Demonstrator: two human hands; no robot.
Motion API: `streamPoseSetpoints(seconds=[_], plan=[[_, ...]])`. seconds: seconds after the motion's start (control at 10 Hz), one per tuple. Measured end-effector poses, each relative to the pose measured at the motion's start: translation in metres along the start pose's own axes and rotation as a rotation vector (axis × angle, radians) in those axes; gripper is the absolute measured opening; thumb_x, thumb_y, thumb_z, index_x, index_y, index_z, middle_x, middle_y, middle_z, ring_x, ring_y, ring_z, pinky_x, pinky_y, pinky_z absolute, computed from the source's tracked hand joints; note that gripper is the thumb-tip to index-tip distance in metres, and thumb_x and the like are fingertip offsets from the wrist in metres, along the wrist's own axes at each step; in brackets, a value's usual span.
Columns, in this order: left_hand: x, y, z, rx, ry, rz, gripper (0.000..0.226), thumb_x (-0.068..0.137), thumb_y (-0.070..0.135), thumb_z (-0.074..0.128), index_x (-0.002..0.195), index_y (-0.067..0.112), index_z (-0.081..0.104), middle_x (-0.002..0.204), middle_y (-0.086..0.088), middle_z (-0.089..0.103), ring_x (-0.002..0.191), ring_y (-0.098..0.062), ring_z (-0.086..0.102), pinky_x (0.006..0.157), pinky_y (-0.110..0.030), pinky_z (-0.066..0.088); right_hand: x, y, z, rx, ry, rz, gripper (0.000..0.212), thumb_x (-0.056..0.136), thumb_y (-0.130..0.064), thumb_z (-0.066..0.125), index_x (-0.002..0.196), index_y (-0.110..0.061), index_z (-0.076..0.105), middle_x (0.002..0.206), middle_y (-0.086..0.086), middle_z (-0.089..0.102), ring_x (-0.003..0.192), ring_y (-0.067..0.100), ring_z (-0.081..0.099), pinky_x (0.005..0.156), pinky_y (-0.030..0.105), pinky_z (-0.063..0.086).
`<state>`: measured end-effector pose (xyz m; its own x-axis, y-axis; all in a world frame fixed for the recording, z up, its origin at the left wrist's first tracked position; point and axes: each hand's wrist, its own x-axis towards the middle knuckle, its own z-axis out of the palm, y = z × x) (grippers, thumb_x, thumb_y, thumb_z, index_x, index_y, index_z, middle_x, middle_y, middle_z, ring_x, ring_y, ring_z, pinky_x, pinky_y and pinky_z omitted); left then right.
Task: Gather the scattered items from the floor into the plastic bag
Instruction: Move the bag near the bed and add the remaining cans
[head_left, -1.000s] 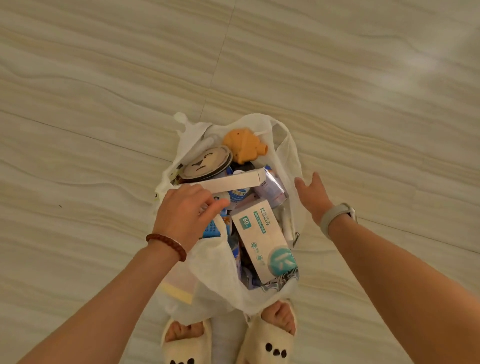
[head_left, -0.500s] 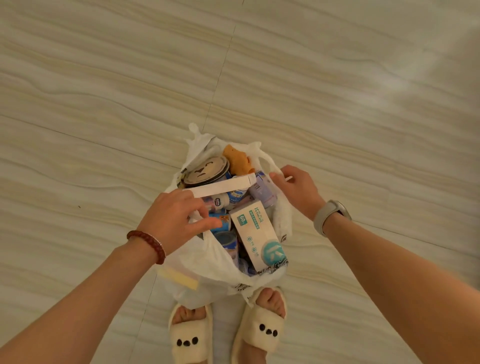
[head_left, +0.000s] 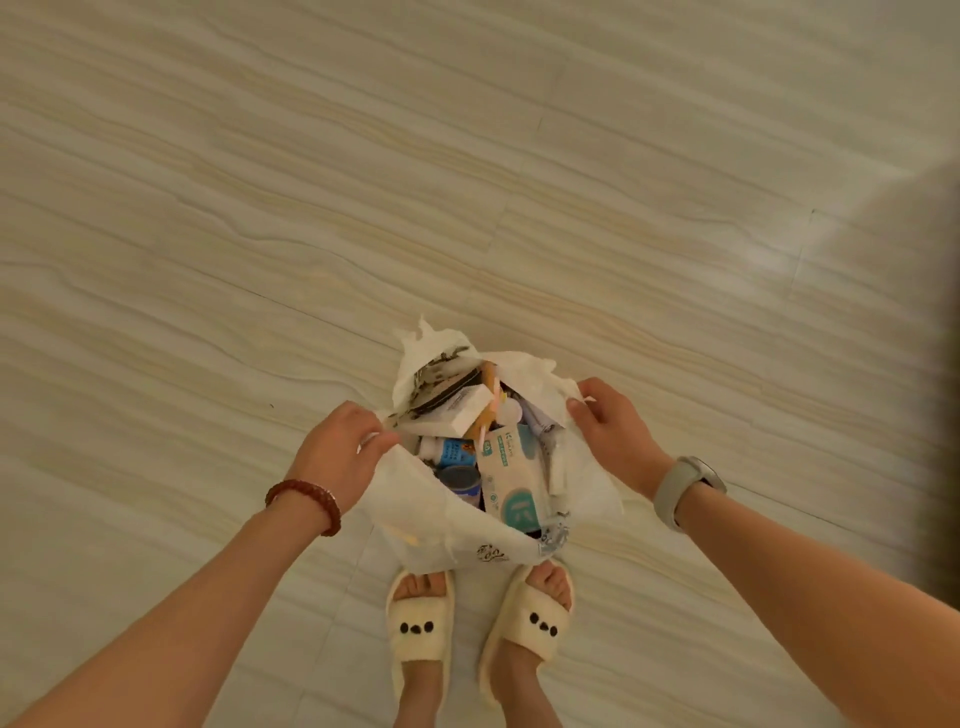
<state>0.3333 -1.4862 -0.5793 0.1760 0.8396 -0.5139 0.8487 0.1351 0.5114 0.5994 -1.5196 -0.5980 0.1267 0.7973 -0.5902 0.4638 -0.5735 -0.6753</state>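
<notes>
Left hand and right hand each pinch opposite rim of white plastic bag, on floor tiles before slippers (mouth held wide, likely for carrying); wipes box inside.

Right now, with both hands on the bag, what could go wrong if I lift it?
1. The bag looks thin and stuffed; the corners of the white box and the wipes pack may tear it under load.
2. The left hand and right hand only pinch the rim, so it might slip.
3. The mouth is open and items stand high; tilting could spill them onto the floor by the slippers.
</notes>
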Motion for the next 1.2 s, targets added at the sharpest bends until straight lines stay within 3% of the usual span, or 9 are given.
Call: streamPoseSetpoints(seconds=[0.1,0.3,0.4,0.6,0.8,0.9,1.0,1.1,1.2], plan=[[-0.027,-0.01,-0.027,-0.004,0.08,-0.058,0.019,0.088,0.015,0.054,0.078,0.0,0.058,0.092,-0.003,0.047,0.081,-0.022,0.05,0.075,-0.029,0.039,-0.027,-0.031,0.0,-0.035,-0.011,-0.039,0.009,0.095,-0.015,0.039,0.094,-0.013,0.048,0.06,0.003,0.046,0.048,0.012,0.034,0.041,0.013,0.032],[-0.061,-0.03,-0.054,-0.049,0.181,-0.218,0.021,0.089,0.019,0.052,0.085,0.001,0.062,0.12,-0.005,0.041,0.07,-0.027,0.056,0.07,-0.029,0.04,-0.079,-0.068,0.013,0.03,0.092,-0.064,0.016,0.095,-0.015,0.04,0.081,-0.019,0.047,0.059,0.005,0.049,0.045,0.008,0.036,0.043,0.016,0.031],[-0.041,-0.025,-0.054,-0.1,0.203,-0.305,0.026,0.092,0.02,0.047,0.094,0.0,0.062,0.126,-0.009,0.037,0.074,-0.026,0.051,0.073,-0.028,0.038,-0.06,-0.082,0.038,0.061,0.126,-0.052,0.014,0.095,-0.016,0.039,0.099,-0.008,0.05,0.064,0.013,0.051,0.053,0.018,0.04,0.052,0.03,0.035],[-0.021,-0.009,-0.015,-0.01,0.014,-0.136,0.028,0.095,0.02,0.039,0.106,0.004,0.059,0.12,-0.011,0.046,0.093,-0.03,0.058,0.084,-0.033,0.044,-0.04,-0.054,0.058,-0.342,0.007,-0.028,0.029,0.095,-0.015,0.036,0.123,-0.017,0.044,0.068,0.001,0.053,0.058,0.023,0.048,0.057,0.029,0.038],[-0.039,-0.022,0.023,0.199,-0.334,-0.08,0.033,0.094,0.022,0.038,0.123,0.008,0.047,0.132,-0.007,0.037,0.113,-0.024,0.047,0.095,-0.037,0.043,-0.048,-0.038,0.082,-0.553,-0.284,0.032,0.037,0.093,-0.013,0.035,0.13,-0.019,0.042,0.112,0.016,0.063,0.1,0.032,0.058,0.072,0.03,0.038],[-0.043,-0.02,0.023,0.209,-0.265,-0.12,0.036,0.095,0.022,0.036,0.129,0.011,0.041,0.137,-0.006,0.033,0.117,-0.024,0.042,0.094,-0.036,0.044,-0.052,-0.039,0.092,-0.555,-0.367,0.092,0.043,0.094,-0.014,0.034,0.136,-0.021,0.036,0.125,0.014,0.054,0.109,0.031,0.054,0.083,0.033,0.043],[-0.046,-0.016,0.023,0.245,-0.257,-0.122,0.038,0.094,0.022,0.036,0.131,0.011,0.036,0.141,-0.004,0.027,0.122,-0.022,0.036,0.093,-0.035,0.043,-0.057,-0.048,0.085,-0.522,-0.319,0.083,0.047,0.094,-0.016,0.037,0.14,-0.023,0.029,0.135,0.013,0.043,0.114,0.03,0.051,0.092,0.035,0.044],[-0.045,-0.015,0.023,0.257,-0.226,-0.144,0.042,0.094,0.022,0.037,0.135,0.015,0.029,0.146,-0.004,0.022,0.128,-0.023,0.03,0.097,-0.036,0.04,-0.075,-0.088,0.056,-0.226,-0.07,-0.005,0.041,0.093,-0.016,0.043,0.134,-0.023,0.04,0.132,0.007,0.048,0.107,0.019,0.052,0.091,0.027,0.042],[-0.044,-0.01,0.022,0.292,-0.191,-0.099,0.051,0.094,0.025,0.034,0.142,0.019,0.016,0.152,-0.005,0.013,0.138,-0.024,0.017,0.105,-0.038,0.032,-0.12,-0.151,-0.014,0.352,0.108,-0.244,0.022,0.086,-0.021,0.058,0.105,-0.03,0.06,0.095,-0.01,0.07,0.089,0.009,0.063,0.087,0.029,0.052]])
